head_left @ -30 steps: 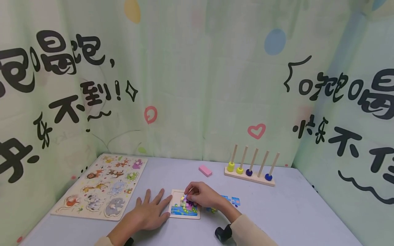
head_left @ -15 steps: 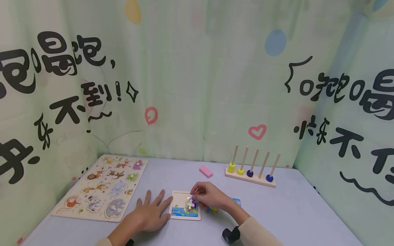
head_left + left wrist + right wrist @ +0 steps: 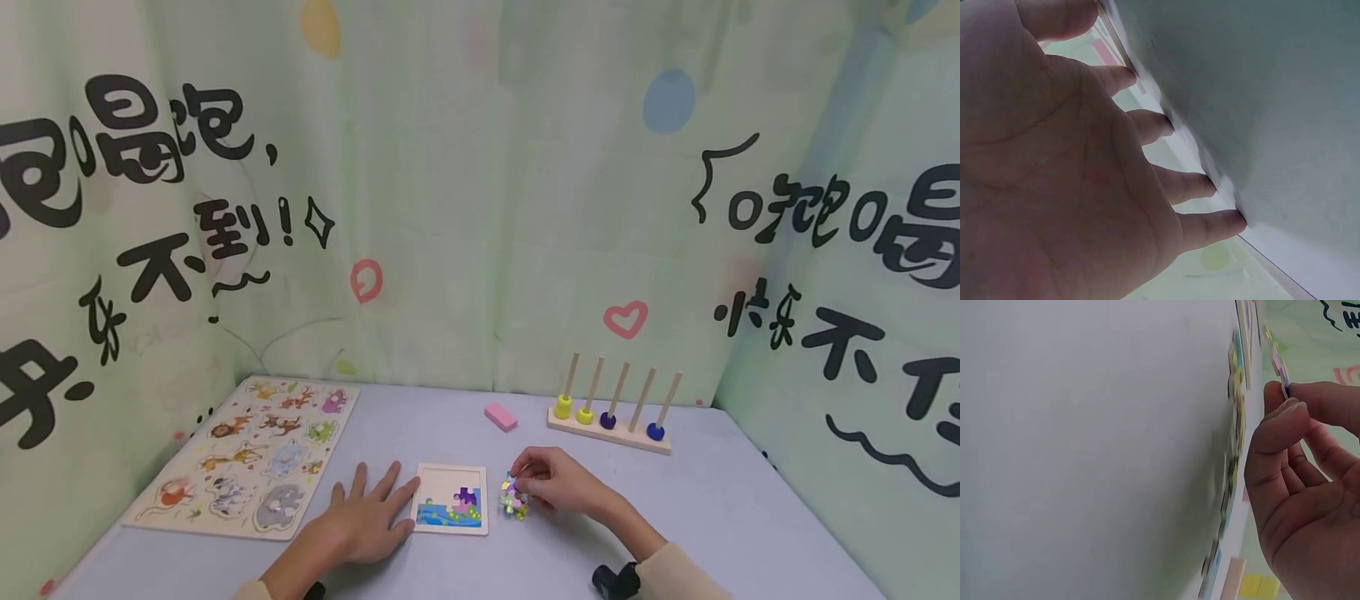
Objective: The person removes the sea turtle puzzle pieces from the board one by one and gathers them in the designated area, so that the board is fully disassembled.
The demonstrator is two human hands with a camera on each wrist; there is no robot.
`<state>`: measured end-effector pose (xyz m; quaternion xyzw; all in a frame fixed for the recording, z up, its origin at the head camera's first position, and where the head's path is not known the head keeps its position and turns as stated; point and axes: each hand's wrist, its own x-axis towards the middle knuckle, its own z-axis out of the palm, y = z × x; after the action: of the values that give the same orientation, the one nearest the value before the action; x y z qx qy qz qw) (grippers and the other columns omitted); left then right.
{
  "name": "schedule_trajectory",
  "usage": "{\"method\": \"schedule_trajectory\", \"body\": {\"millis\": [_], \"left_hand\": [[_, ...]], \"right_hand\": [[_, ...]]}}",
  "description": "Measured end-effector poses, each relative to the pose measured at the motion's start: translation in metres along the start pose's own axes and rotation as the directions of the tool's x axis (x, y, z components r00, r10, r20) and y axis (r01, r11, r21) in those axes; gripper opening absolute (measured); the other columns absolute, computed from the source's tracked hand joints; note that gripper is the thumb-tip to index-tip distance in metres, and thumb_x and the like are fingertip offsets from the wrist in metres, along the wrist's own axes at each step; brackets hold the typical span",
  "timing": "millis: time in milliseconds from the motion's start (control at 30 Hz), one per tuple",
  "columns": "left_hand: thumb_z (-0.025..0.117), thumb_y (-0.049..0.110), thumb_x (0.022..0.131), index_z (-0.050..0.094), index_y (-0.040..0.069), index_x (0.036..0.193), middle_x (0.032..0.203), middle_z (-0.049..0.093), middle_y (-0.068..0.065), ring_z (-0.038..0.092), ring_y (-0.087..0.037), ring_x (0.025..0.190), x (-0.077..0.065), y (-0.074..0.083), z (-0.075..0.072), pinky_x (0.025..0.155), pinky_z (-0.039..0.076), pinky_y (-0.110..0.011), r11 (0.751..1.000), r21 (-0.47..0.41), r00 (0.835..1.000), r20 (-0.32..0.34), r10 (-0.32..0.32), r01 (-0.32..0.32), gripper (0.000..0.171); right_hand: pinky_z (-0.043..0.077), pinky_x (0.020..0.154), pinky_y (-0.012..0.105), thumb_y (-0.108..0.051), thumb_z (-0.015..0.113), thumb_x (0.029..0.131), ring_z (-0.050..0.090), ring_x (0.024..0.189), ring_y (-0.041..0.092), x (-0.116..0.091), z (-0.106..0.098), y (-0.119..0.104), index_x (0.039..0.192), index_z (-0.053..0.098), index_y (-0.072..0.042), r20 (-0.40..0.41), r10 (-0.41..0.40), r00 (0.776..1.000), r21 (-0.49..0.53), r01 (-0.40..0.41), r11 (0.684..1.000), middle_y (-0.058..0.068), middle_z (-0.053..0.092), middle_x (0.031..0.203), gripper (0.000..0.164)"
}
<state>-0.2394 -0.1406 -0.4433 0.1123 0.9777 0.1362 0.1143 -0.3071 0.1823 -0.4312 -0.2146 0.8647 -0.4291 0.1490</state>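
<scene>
My right hand (image 3: 558, 483) pinches a small colourful jigsaw puzzle piece (image 3: 1279, 365) between thumb and fingertips, holding it above the table. Whether it is one piece or a few joined cannot be told. Loose puzzle pieces (image 3: 1235, 422) lie beneath and beside this hand; in the head view the hand hides most of them. To its left lies the wooden puzzle tray (image 3: 435, 481), with blue, green, pink and purple pieces along its bottom and lower right. My left hand (image 3: 367, 521) rests on the table, fingers spread, with fingertips at the tray's left edge.
A large animal puzzle board (image 3: 251, 458) lies at the left. Farther back are a pink block (image 3: 500, 417) and a wooden peg stand (image 3: 611, 433) with yellow and blue beads. Printed curtains (image 3: 480, 208) enclose the table's back and sides.
My right hand has moved right, from over the tray to the loose pieces, carrying the puzzle piece. The tray's purple and pink pieces are now uncovered. My left hand stays put.
</scene>
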Motion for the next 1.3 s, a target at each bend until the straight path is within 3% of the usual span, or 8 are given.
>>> {"method": "schedule_trajectory", "body": {"millis": [300, 500, 733, 833, 1067, 1300], "left_hand": [[0.054, 0.051, 0.105, 0.043, 0.029, 0.162, 0.176, 0.029, -0.01, 0.014, -0.06, 0.16, 0.0, 0.001, -0.002, 0.122, 0.015, -0.083, 1.0, -0.002, 1.0, 0.006, -0.001, 0.001, 0.063], [0.054, 0.051, 0.105, 0.044, 0.028, 0.162, 0.176, 0.029, -0.01, 0.014, -0.06, 0.16, 0.0, 0.002, -0.002, 0.122, 0.015, -0.084, 1.0, 0.001, 1.0, 0.009, 0.004, -0.004, 0.063], [0.05, 0.06, 0.104, 0.04, 0.038, 0.163, 0.178, 0.027, -0.007, 0.013, -0.058, 0.161, 0.02, -0.018, 0.021, 0.121, 0.013, -0.085, 1.0, -0.003, 1.0, -0.013, 0.017, -0.018, 0.064], [0.049, 0.061, 0.104, 0.039, 0.04, 0.163, 0.178, 0.026, -0.006, 0.013, -0.058, 0.161, 0.021, -0.021, 0.023, 0.121, 0.013, -0.085, 1.0, -0.005, 1.0, -0.015, 0.022, -0.022, 0.064], [0.049, 0.057, 0.106, 0.038, 0.034, 0.165, 0.178, 0.024, -0.01, 0.01, -0.059, 0.161, 0.01, -0.01, 0.011, 0.121, 0.012, -0.085, 1.0, -0.007, 1.0, 0.016, 0.014, -0.014, 0.064], [0.055, 0.051, 0.105, 0.043, 0.028, 0.163, 0.177, 0.028, -0.011, 0.013, -0.059, 0.161, -0.001, 0.003, -0.004, 0.122, 0.014, -0.083, 1.0, -0.001, 1.0, 0.022, -0.001, 0.001, 0.063]], "right_hand": [[0.045, 0.051, 0.022, -0.011, 0.068, 0.101, 0.051, 0.058, 0.01, -0.021, -0.022, 0.018, 0.112, 0.068, -0.001, -0.007, -0.002, 1.0, -0.023, 0.002, 1.0, 0.006, 0.07, 0.093, 0.014], [0.046, 0.052, 0.022, -0.012, 0.069, 0.101, 0.052, 0.06, 0.012, -0.028, -0.025, 0.025, 0.113, 0.069, -0.003, -0.013, 0.032, 0.999, -0.033, -0.033, 0.999, 0.005, 0.069, 0.093, 0.014], [0.046, 0.052, 0.022, -0.012, 0.07, 0.1, 0.053, 0.062, 0.012, -0.03, -0.023, 0.025, 0.111, 0.069, -0.004, -0.012, 0.026, 1.0, -0.066, -0.027, 0.997, 0.003, 0.068, 0.094, 0.013], [0.045, 0.052, 0.021, -0.012, 0.071, 0.1, 0.053, 0.062, 0.01, -0.03, -0.024, 0.025, 0.11, 0.07, -0.005, -0.014, 0.016, 1.0, -0.089, -0.018, 0.996, 0.003, 0.067, 0.094, 0.012], [0.045, 0.055, 0.022, -0.013, 0.073, 0.098, 0.056, 0.073, 0.014, -0.03, -0.022, 0.023, 0.107, 0.071, -0.006, -0.027, -0.005, 1.0, -0.144, 0.001, 0.99, 0.004, 0.069, 0.096, 0.011], [0.047, 0.069, 0.021, -0.012, 0.073, 0.098, 0.057, 0.084, 0.014, -0.031, -0.023, 0.022, 0.104, 0.072, -0.008, -0.033, -0.032, 0.999, -0.199, 0.025, 0.98, 0.002, 0.071, 0.098, 0.007]]}}
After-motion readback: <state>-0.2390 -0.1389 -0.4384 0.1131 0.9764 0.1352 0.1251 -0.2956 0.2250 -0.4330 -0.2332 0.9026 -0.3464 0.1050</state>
